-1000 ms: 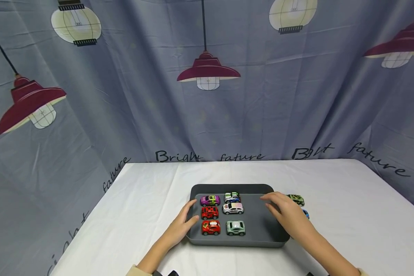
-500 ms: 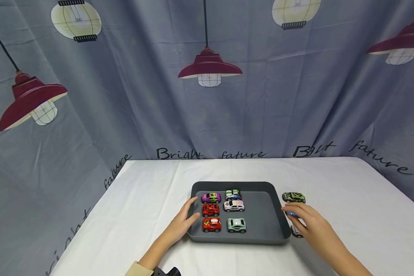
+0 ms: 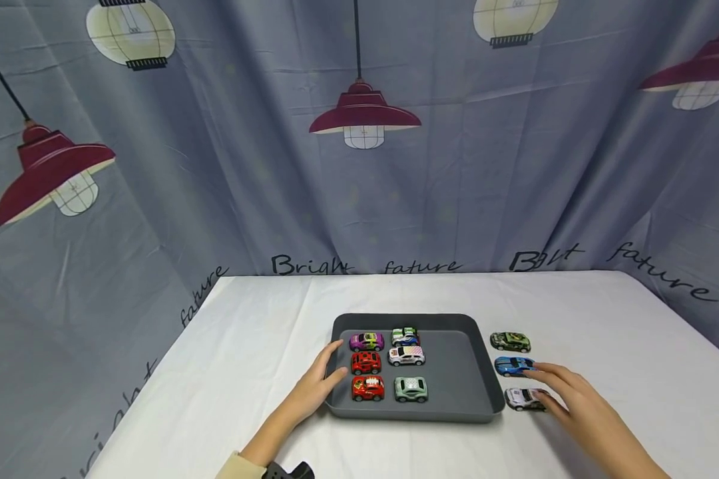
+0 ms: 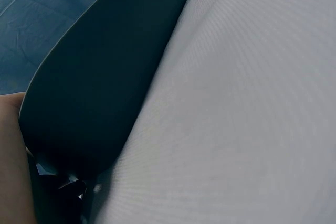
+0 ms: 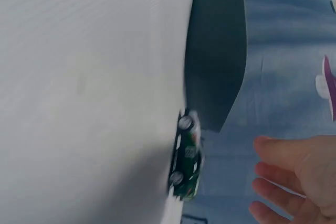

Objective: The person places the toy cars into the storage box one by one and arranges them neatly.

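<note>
Grey plastic makes up the shallow tray [image 3: 455, 372], a rounded rectangle lying flat near the middle of the surface [image 3: 245, 346]. Six toy cars stand in its left half in two columns: a purple car [image 3: 367, 342], two red cars [image 3: 366, 363] nearer, and beside them a green-and-white car [image 3: 405, 334], a white car [image 3: 406, 356] and a pale green car [image 3: 410, 389]. The left hand [image 3: 317, 389] rests against the tray's left rim with fingers straight and relaxed, thumb on the edge, gripping nothing. Just right of the tray, three more cars sit in a column on the cloth: a camouflage green car [image 3: 510, 342] farthest, a blue car [image 3: 514, 366], and a white-and-black car [image 3: 524, 398] nearest. The right hand [image 3: 578, 399] hovers beside the last two, fingers loosely spread and holding nothing; whether its fingertips touch the nearest car I cannot tell.

White cloth covers the surface, and a grey-blue curtain [image 3: 216, 166] printed with lamps and lettering hangs behind.

Both wrist views are blurred; the left one shows mostly the tray's wall and cloth.
</note>
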Tool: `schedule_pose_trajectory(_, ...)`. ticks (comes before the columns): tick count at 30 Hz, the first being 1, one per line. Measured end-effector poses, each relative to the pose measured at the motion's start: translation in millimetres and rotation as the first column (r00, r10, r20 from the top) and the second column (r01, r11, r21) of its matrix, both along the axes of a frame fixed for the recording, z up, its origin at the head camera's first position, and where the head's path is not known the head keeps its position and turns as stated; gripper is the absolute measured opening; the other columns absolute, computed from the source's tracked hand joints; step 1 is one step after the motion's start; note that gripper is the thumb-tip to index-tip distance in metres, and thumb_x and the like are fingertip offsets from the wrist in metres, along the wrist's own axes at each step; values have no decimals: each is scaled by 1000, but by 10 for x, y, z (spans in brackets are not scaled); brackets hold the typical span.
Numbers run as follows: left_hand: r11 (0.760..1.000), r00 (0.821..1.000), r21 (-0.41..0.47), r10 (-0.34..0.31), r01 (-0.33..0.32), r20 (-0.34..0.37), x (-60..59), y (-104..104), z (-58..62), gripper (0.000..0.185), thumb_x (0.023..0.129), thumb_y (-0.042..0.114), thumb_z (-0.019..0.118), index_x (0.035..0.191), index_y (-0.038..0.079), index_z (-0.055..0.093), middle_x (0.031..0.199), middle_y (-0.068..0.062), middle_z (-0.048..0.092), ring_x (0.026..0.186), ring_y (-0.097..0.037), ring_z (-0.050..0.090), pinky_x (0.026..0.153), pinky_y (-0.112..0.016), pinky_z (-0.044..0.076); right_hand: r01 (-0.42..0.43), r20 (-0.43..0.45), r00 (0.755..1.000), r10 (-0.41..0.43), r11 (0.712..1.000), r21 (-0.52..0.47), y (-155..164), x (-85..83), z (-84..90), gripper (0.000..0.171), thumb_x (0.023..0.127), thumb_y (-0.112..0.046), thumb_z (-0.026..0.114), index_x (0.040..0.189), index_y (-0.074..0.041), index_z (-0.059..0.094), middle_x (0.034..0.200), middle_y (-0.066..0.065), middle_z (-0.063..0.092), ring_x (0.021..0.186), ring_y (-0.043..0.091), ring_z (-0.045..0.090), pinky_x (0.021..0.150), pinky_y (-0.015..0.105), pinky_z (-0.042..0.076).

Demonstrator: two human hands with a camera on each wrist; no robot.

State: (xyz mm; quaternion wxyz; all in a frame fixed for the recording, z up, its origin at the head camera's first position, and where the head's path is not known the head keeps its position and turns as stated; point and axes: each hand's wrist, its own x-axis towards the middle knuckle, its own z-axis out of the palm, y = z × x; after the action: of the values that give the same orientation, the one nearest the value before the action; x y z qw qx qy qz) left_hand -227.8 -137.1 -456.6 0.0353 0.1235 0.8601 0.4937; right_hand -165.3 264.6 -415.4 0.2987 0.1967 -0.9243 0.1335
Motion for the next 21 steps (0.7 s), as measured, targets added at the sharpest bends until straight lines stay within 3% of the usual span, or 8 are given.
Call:
schedule_pose_trajectory(3, 1000, 1000, -7, 0, 0, 4, -4, 5, -2, 58, 92, 36, 49, 143, 17, 26, 149, -16, 22, 137, -37, 21, 106, -61, 19, 38, 129, 991, -39, 999, 11, 87, 35, -46, 36, 67, -5, 75, 102, -5, 65, 107, 13, 61, 96, 33, 56, 78, 45, 41)
schedule_pose_trajectory(7, 1000, 1000, -6, 1, -1, 3, -6, 8, 2, 57, 92, 34, 49, 142, 17, 27, 149, -16, 22, 137, -37, 21, 106, -61, 19, 75, 307, 949, -70, 997, -6, 193, 61, -86, 35, 76, -12, 70, 109, -4, 63, 115, 17, 57, 104, 37, 52, 81, 50, 40)
schedule_pose_trajectory(11, 1000, 1000, 3, 2, -2, 3, -3, 8, 5, 56, 92, 31, 49, 142, 17, 27, 149, -15, 23, 137, -36, 21, 106, -61, 19, 85, 424, 902, -78, 996, 3, 249, 45, -108, 36, 80, -16, 67, 114, -5, 61, 121, 19, 53, 110, 41, 48, 84, 55, 40)
schedule_pose_trajectory(17, 1000, 1000, -1, 4, -4, 10, -3, 8, 4, 57, 92, 32, 49, 142, 18, 27, 149, -15, 23, 137, -37, 21, 106, -61, 19, 66, 501, 862, -79, 997, 42, 231, 12, -159, 35, 79, -17, 66, 112, -5, 62, 121, 19, 56, 110, 41, 51, 85, 56, 41)
schedule_pose_trajectory(21, 1000, 1000, -11, 1, -1, 2, -2, 4, 4, 57, 92, 33, 49, 143, 18, 27, 149, -15, 22, 137, -37, 21, 105, -61, 20, 77, 521, 850, -84, 996, 34, 188, -2, -188, 33, 79, -17, 66, 110, -6, 62, 116, 17, 59, 107, 39, 54, 86, 55, 43)
